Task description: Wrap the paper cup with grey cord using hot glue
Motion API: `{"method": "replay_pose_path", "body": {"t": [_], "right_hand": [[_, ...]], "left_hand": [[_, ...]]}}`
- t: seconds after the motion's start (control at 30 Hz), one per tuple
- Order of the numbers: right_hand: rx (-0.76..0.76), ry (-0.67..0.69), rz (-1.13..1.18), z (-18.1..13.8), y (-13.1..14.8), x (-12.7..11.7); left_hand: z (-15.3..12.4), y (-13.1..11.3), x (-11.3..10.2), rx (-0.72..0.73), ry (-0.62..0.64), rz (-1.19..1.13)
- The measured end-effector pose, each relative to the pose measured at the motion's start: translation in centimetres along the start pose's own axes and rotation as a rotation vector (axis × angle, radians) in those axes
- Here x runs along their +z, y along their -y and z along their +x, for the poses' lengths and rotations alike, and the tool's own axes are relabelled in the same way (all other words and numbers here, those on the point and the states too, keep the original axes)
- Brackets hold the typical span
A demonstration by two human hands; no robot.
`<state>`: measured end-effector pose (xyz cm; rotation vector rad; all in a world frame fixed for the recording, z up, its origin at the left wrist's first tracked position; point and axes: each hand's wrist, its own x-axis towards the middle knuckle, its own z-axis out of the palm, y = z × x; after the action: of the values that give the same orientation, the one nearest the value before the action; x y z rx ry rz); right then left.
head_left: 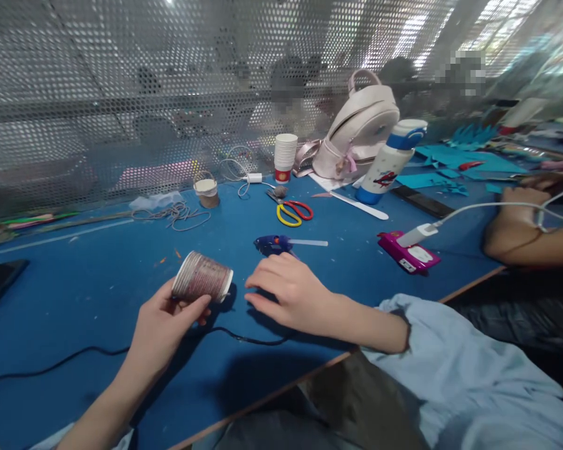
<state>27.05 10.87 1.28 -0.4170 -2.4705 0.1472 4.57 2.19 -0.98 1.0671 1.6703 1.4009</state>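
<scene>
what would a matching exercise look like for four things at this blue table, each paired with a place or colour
1 wrapped cup
2 glue gun
3 scissors
4 stack of paper cups

a yellow and red handles
b held in the left hand
c beside the pink backpack
d just beyond the right hand

Pairs: 1-b, 2-d, 3-a, 4-c

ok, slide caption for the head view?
Left hand holds a cord-wrapped paper cup over the blue table; right hand rests near a blue glue gun.
</scene>
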Motion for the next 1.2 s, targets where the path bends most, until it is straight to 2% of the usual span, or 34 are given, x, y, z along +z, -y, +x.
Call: {"method": "replay_pose_path", "body": {"t": [0.1,0.27,0.5,0.93,1.2], "right_hand": [[-0.060,-0.024,-0.027,1.1,0.2,1.2],[-0.065,-0.064,-0.043,1.5,0.2,2.0],[-0.094,-0.109,-0.039,1.7,0.2,2.2],[-0.033,-0.083,-0.049,1.7,0.1,2.1],[-0.049,-0.148,-0.043,1.7,0.1,2.2]], "left_hand": [[0.0,-0.1,0.0,0.008,-0.006,0.020],[0.0,-0.4,0.1,0.006,-0.009,0.072],[-0.4,-1.0,0.3,-0.013,-0.002,0.087],[-0.6,-1.4,0.2,0.001,0.061,0.125],[-0.5,-1.3,0.2,0.003,0.059,0.139]]}}
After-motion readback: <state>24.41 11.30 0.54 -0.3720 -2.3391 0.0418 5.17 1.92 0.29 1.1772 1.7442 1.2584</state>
